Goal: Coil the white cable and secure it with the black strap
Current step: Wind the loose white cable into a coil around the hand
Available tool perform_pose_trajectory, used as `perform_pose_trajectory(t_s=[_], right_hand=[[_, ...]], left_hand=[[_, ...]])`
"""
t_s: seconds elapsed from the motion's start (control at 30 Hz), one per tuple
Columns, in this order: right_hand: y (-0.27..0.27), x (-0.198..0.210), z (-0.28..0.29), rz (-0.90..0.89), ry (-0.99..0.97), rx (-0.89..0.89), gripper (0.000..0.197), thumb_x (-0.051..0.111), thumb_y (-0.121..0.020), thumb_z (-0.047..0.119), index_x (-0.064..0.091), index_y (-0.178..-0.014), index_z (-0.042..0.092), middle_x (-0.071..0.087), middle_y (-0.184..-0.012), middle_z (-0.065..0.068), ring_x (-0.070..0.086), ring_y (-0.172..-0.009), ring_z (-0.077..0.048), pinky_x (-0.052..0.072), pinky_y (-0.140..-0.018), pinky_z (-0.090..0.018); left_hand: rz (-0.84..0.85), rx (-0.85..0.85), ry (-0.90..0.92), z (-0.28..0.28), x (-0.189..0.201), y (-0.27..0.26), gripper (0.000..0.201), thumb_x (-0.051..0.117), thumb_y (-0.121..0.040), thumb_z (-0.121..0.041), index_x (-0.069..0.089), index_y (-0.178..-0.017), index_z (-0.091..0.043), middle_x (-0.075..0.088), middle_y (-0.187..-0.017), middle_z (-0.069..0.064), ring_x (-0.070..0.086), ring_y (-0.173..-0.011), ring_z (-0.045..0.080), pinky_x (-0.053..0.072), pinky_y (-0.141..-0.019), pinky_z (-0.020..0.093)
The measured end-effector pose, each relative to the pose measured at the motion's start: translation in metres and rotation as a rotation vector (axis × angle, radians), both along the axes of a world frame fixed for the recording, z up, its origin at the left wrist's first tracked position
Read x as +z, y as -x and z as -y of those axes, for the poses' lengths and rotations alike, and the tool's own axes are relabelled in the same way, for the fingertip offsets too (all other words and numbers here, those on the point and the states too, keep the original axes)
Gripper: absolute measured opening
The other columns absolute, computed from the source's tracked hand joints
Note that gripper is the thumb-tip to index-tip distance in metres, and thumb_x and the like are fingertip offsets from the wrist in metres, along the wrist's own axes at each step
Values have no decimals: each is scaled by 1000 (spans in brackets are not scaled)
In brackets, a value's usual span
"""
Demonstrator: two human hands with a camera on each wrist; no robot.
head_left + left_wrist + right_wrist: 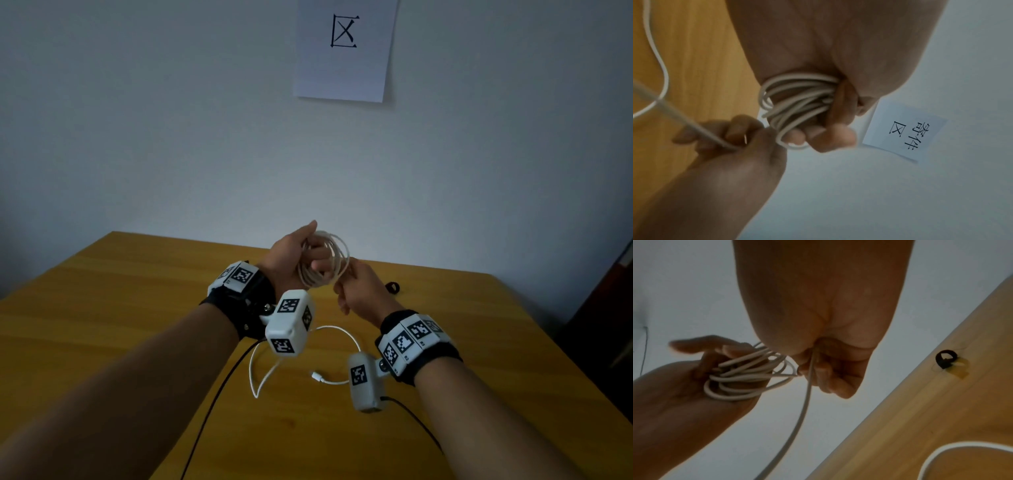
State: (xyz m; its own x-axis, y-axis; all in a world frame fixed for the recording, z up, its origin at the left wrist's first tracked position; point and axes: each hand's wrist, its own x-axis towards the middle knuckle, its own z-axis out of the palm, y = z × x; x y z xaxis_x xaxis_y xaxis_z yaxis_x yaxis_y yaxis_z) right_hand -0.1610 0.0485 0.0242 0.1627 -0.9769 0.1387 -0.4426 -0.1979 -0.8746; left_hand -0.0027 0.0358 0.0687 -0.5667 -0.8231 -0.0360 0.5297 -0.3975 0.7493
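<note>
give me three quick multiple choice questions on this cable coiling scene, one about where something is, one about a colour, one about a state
1. Where is the strap?
A. on the table, beyond the right hand
B. wrapped round the coil
C. in the left hand

2. What colour is the table?
A. white
B. yellow-brown wood
C. black

3. How far along is the cable?
A. fully coiled and strapped
C. lying wholly loose on the table
B. partly coiled, with a tail left on the table

Answers:
1. A: the strap lies as a small loop on the table, apart from both hands.
2. B: the head view shows a yellow-brown wood top.
3. B: the left hand holds several loops, the right hand pinches the strand, and the rest with its plug lies on the table.
</note>
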Motion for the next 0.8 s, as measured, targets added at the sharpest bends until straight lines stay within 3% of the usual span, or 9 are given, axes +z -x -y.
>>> perform_pose_trajectory(t_s=[0.13, 0.2, 0.3, 0.4, 0.47, 0.53, 0.67, 0.73, 0.8], right_hand=[[-5, -1, -4, -28, -19, 54, 23, 45, -109, 23, 52, -114, 1, 56, -68, -5, 49, -47, -14, 44, -51, -33], [-8, 0, -9, -94, -30, 91, 20, 51, -105, 15, 52, -117, 0, 61, -68, -5, 56, -50, -13, 48, -50, -29], [-13, 3, -17, -155, -74, 141, 31, 56, -101, 8, 51, -130, -2, 65, -70, -4, 63, -51, -6, 50, -47, -17], [-18, 9, -22, -167, -129, 196, 37, 61, -101, 12, 51, -135, 1, 66, -73, -5, 64, -50, 0, 49, -48, -13], [-20, 12, -25, -117, -225, 213, 41, 64, -101, 16, 51, -138, 6, 70, -83, -12, 70, -61, -12, 56, -52, -19], [-20, 14, -27, -86, -281, 243, 38, 63, -101, 14, 52, -137, 7, 67, -77, -16, 70, -58, -21, 62, -56, -29], [-14, 16, -28, -158, -289, 251, 26, 63, -101, 15, 63, -126, 9, 66, -66, -1, 69, -54, -23, 64, -72, -43], [-10, 18, -27, -228, -255, 224, 30, 66, -100, 26, 66, -127, 13, 69, -68, 3, 69, -57, -21, 64, -75, -42], [-4, 20, -26, -269, -217, 203, 34, 66, -99, 36, 68, -127, 17, 69, -71, -6, 67, -57, -19, 63, -70, -37]], left_hand=[[-98, 133, 81, -1, 4, 8, 48, 32, -105, -37, 45, -65, -14, 62, -59, 5, 70, -69, 31, 51, -74, 37], [-87, 154, 150, -3, 7, 12, 46, 27, -106, -36, 44, -69, -14, 76, -90, 15, 71, -98, 36, 47, -94, 44], [-25, 148, 259, -6, 9, 17, 48, 18, -107, -36, 40, -69, -17, 67, -124, 21, 62, -120, 35, 39, -109, 45], [172, 266, 420, -8, 6, 21, 46, 18, -108, -35, 41, -73, -16, 64, -129, 21, 63, -119, 34, 43, -106, 44], [393, 366, 534, -5, 1, 21, 48, 21, -108, -33, 51, -78, -12, 67, -125, 19, 68, -110, 34, 49, -98, 43], [644, 392, 646, -3, -4, 20, 49, 23, -107, -35, 57, -88, -7, 71, -118, 14, 72, -99, 30, 52, -88, 41], [1176, 416, 843, -3, -9, 11, 36, 30, -105, -38, 44, -81, -15, 73, -100, 7, 70, -86, 25, 53, -73, 38], [1414, 412, 920, -1, -13, 3, 35, 35, -103, -38, 44, -83, -11, 66, -97, 12, 62, -84, 29, 49, -73, 40], [1575, 373, 932, 2, -19, -5, 35, 34, -102, -41, 45, -88, -11, 65, -98, 13, 59, -81, 28, 47, -72, 39]])
